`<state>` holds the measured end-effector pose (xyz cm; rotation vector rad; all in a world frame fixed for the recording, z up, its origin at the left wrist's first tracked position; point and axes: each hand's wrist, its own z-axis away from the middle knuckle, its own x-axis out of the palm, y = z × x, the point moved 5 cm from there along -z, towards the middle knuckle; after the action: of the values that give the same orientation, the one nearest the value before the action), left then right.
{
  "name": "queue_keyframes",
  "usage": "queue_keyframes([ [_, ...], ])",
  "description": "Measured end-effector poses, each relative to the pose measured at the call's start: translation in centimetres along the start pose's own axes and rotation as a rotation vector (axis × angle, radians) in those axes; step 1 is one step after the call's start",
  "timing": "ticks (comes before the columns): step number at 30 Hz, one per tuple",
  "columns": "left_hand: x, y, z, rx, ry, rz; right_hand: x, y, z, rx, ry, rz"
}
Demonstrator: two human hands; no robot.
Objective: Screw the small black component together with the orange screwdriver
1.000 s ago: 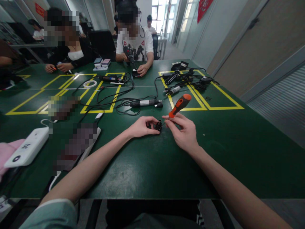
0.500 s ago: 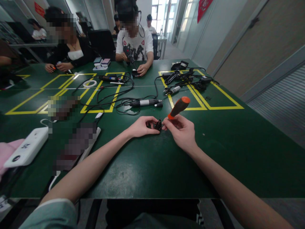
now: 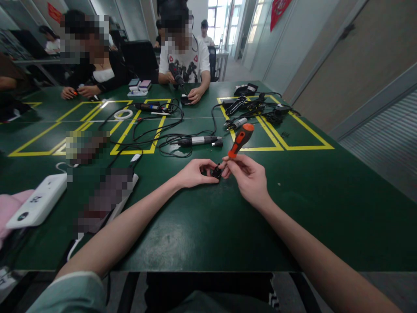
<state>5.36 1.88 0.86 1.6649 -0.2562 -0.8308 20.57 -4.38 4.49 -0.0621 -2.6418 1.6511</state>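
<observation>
Basically, L hand (image 3: 198, 173) low at green table (image 3: 202, 230) – thumb & fingers curled, pinching small blk part (image 3: 216, 172) at table ctr. R hand (image 3: 250, 174) just beside, fingertips pinching orange/blk screwdriver (image 3: 241, 141) below its handle, handle tilted up & R – forearms (image 3: 127, 219) angled inward; driver tip unclear.

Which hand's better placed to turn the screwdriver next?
Right, most likely. The right hand pinches the orange-and-black screwdriver just below its handle, beside the small black part. The left hand is occupied, thumb and fingers around that part, so it seems better suited to steadying it.
</observation>
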Motion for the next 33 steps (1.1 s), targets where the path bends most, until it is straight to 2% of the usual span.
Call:
queue_keyframes([
  [5,-0.02,0.17,0.05,-0.003,-0.002,-0.005,-0.11,0.31,0.08,-0.006,0.066,-0.023],
  [12,-0.03,0.1,0.03,-0.002,-0.001,0.01,0.35,0.25,-0.05,0.014,0.009,-0.041],
  [18,-0.01,-0.1,0.01,0.006,0.002,0.032,0.67,0.23,0.0,-0.004,0.036,-0.065],
  [24,0.09,-0.32,0.02,0.029,0.003,0.033,0.8,0.02,-0.07,-0.014,-0.012,-0.055],
  [33,0.04,-0.11,0.02,0.018,-0.004,0.028,0.6,0.12,-0.02,-0.021,0.055,-0.061],
])
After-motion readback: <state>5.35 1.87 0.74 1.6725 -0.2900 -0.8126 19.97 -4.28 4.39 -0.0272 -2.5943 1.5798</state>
